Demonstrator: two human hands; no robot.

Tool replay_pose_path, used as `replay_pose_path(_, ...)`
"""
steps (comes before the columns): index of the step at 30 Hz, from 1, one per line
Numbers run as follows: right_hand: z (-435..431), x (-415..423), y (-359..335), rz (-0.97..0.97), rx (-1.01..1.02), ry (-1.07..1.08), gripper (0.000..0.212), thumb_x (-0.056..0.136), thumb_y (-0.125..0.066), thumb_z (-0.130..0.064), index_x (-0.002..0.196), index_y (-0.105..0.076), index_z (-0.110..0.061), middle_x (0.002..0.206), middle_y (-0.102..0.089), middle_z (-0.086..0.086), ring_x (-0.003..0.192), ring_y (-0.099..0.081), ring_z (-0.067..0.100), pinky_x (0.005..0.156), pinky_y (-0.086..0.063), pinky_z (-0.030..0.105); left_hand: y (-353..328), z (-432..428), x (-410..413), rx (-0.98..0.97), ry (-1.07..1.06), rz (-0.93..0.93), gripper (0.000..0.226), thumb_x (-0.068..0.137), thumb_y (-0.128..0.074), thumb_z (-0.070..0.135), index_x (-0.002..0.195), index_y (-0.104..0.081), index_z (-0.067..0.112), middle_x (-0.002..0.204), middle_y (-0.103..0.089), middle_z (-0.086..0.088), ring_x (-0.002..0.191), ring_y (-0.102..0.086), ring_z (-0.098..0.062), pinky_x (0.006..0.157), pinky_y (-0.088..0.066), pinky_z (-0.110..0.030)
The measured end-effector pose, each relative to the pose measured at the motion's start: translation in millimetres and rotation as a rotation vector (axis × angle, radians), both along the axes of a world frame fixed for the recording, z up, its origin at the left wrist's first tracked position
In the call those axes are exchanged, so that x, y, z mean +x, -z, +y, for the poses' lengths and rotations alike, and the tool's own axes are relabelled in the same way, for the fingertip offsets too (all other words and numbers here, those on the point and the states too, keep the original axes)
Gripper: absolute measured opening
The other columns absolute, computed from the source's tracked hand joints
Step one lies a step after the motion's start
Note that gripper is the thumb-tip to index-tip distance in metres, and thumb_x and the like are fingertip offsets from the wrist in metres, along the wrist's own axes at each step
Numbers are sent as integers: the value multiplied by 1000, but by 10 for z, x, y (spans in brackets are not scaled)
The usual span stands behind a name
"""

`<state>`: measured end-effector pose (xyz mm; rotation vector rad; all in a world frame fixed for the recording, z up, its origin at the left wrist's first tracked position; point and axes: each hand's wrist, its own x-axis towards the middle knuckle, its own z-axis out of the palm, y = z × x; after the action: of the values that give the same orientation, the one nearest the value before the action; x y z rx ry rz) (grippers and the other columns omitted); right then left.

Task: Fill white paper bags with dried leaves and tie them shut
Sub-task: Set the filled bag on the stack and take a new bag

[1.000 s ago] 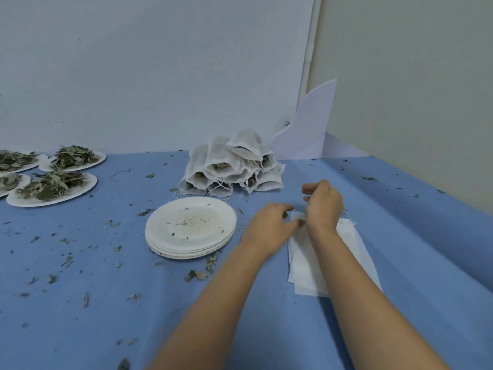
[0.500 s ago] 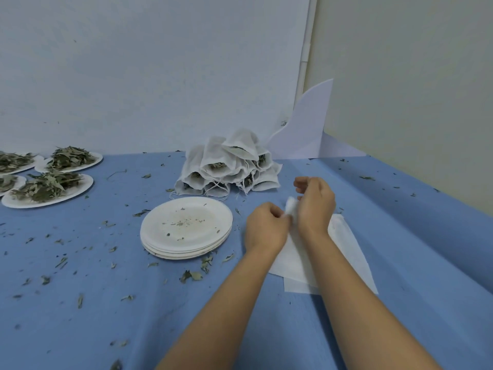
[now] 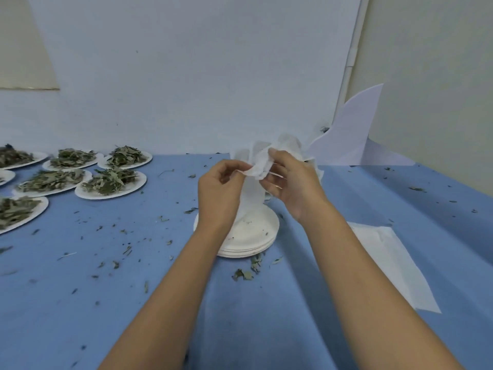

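Note:
Both hands hold one empty white paper bag (image 3: 253, 188) up above the stack of empty white plates (image 3: 256, 236). My left hand (image 3: 220, 192) pinches the bag's top edge on the left. My right hand (image 3: 289, 182) pinches the same top edge on the right, fingers curled round the paper. The bag hangs down between them. Behind my hands the pile of filled, tied bags (image 3: 286, 145) is mostly hidden. Several plates of dried leaves (image 3: 110, 181) stand at the left.
A flat stack of unused white bags (image 3: 394, 260) lies on the blue cloth (image 3: 133, 303) to the right. Leaf crumbs are scattered over the cloth. A white card sheet (image 3: 352, 134) leans in the back corner against the wall.
Both hands lifted one bag off the flat stack at the right and carried it up and left, over the empty plates. The view has shifted, showing more leaf plates.

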<state>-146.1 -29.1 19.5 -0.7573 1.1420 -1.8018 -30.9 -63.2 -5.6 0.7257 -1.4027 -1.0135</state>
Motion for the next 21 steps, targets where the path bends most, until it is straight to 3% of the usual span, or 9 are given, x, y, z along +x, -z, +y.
replay_pose_path(2,-45,108,3,-20,-41,-54,5,89,-60,-10,86,-63,-10,76,-71,3,66,-69,13,59,-55,22,35,-76,115,-22,-81,-31,31,88,-55,4,75,-67,30,84,-69,17,83,-57,3,78,-41,-12)
replay_pose_path(4,-87,200,29,25,-55,-60,9,88,-58,-4,94,-64,-7,82,-72,4,72,-69,16,61,-55,22,69,-160,209,-61,-175,-117,32,89,-54,9,78,-67,36,102,-67,5,85,-50,7,73,-36,-5)
replay_pose_path(6,-134,270,75,104,-61,-9,32,86,-57,2,116,-57,-11,87,-70,5,73,-68,15,62,-56,21,90,-217,265,-119,-254,-198,33,90,-51,8,81,-67,36,107,-66,1,80,-45,10,68,-34,-3)
replay_pose_path(9,-192,311,200,305,-73,70,56,85,-53,6,128,-45,-30,69,-59,2,61,-59,8,60,-54,21,142,-231,272,-158,-232,-199,36,88,-44,-3,84,-64,26,107,-66,10,88,-55,-1,70,-38,-7)
replay_pose_path(12,-217,336,349,477,15,126,32,90,-53,-1,116,-59,-19,84,-59,7,67,-63,13,64,-57,27,220,-224,266,-79,-152,-213,33,84,-42,-4,95,-59,22,112,-59,9,71,-54,8,58,-38,-4)
replay_pose_path(14,-212,349,429,481,56,152,13,93,-56,-9,97,-63,-20,87,-64,10,67,-65,13,66,-58,28,260,-248,265,-47,-83,-267,27,87,-49,5,105,-55,24,116,-53,8,79,-54,12,63,-38,-1)
replay_pose_path(17,-229,327,493,525,78,228,11,91,-61,-15,98,-66,-8,81,-67,10,65,-66,14,66,-58,29,324,-285,241,-61,-36,-416,30,86,-63,23,113,-51,25,114,-46,12,106,-50,-6,86,-40,-17)
replay_pose_path(19,-241,310,514,579,74,267,12,89,-65,-17,94,-67,-7,76,-68,7,66,-67,15,68,-58,33,353,-294,232,-102,-134,-492,26,87,-64,29,109,-55,20,109,-51,11,102,-49,-7,83,-37,-19)
replay_pose_path(21,-240,327,524,670,87,309,2,86,-67,-18,86,-67,-16,73,-68,2,70,-68,19,70,-57,37,364,-305,250,-144,-252,-534,18,91,-58,27,105,-59,16,106,-56,4,92,-52,-9,75,-36,-20)
